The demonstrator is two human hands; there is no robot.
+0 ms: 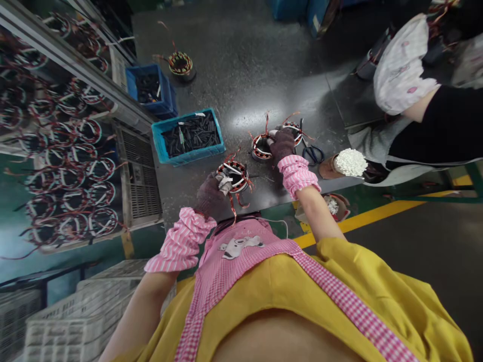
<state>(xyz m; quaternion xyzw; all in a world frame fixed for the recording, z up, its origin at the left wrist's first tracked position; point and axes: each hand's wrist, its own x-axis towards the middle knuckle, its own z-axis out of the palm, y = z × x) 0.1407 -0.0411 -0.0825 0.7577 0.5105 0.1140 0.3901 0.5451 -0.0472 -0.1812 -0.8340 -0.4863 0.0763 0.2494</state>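
Copper-wound stator [234,177] gripped in left hand [212,196] | right hand [281,144] grasping second stator [261,147], hands apart

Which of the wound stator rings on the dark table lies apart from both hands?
The far stator ring, beside the dark blue bin. The left hand grips one ring; the right hand rests on two others.

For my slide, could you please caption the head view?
Gloved left hand grips a wound stator; right hand reaches another stator.

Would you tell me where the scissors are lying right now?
In the head view, the scissors lie on the dark table, just right of the right hand and the stators it reaches, left of the cup of white sticks.
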